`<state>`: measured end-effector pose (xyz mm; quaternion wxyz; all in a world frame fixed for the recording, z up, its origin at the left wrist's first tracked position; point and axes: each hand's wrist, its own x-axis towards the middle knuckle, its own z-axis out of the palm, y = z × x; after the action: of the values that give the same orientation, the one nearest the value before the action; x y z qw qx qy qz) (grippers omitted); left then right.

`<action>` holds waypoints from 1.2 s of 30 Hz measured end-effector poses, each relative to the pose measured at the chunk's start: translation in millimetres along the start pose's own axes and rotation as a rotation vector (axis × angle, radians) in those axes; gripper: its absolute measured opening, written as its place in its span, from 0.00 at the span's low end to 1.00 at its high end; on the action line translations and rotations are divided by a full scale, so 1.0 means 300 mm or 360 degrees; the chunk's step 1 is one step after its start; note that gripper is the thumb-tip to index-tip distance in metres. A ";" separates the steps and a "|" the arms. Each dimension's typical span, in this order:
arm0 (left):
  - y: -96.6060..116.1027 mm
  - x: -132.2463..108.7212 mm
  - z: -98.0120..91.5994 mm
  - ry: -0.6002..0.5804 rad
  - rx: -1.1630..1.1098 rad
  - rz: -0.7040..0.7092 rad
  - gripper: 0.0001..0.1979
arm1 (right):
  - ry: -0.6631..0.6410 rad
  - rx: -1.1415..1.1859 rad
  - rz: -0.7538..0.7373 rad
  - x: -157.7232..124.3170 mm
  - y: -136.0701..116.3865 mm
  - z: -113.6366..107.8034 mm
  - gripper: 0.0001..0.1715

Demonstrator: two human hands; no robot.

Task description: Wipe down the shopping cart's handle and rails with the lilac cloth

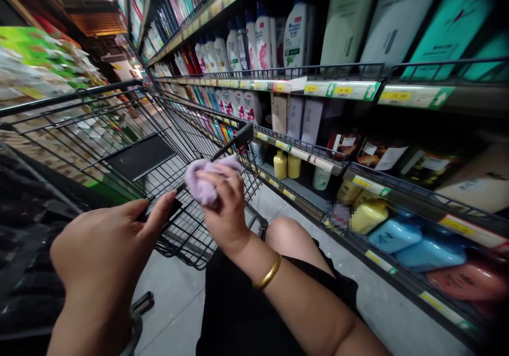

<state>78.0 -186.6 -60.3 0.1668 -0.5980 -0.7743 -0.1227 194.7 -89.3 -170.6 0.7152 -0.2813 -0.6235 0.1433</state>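
Note:
A black wire shopping cart [145, 157] stands tilted across the view, with a dark panel inside it. My left hand [115, 234] is closed around the cart's handle [175, 206] at the near side, the thumb lying along it. Bunched in my right hand [226, 207] is a light purple cloth [199, 181], which lies against the handle bar near the cart's right corner. My right fingers are wrapped over the cloth, and a gold bangle [268, 272] circles that wrist.
Shelves of bottles run along the right, with a price-tag rail [338, 89] and yellow [369, 217] and blue bottles [429, 250] low down. Packaged goods [43, 75] are stacked at the left. Beneath is a tiled floor [170, 292]; my bent knee [292, 239] is beside the cart.

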 end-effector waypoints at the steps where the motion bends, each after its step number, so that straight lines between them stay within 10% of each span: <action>1: 0.020 0.007 -0.003 0.0049 0.0100 -0.0048 0.33 | -0.0107 -0.0012 -0.0089 -0.005 -0.020 -0.002 0.25; 4: 0.057 0.029 0.003 0.0029 0.0214 -0.0066 0.34 | -0.0105 -0.0089 -0.0105 -0.005 0.033 -0.017 0.27; 9: 0.096 0.061 0.021 0.0011 0.0318 -0.0076 0.34 | 0.0393 -0.0098 0.0610 0.013 0.272 -0.029 0.16; 16: 0.155 0.080 0.035 0.0080 0.0340 0.0043 0.32 | 0.0054 0.0180 0.0135 0.074 0.070 -0.048 0.20; 24: 0.206 0.096 0.072 0.0221 0.0265 0.0105 0.35 | 0.0337 0.0228 0.1021 0.032 0.302 -0.067 0.19; 30: 0.237 0.109 0.099 0.0286 0.0244 0.0125 0.37 | 0.0053 0.0403 0.0328 0.086 0.084 -0.104 0.23; 36: 0.260 0.117 0.107 0.0286 0.0145 0.0152 0.36 | 0.0222 0.0061 0.0705 0.004 0.291 -0.086 0.17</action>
<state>141.9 -123.0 -76.2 0.2682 -0.6126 -0.7316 -0.1324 232.7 -24.6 -222.1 0.7130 -0.4069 -0.4928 0.2886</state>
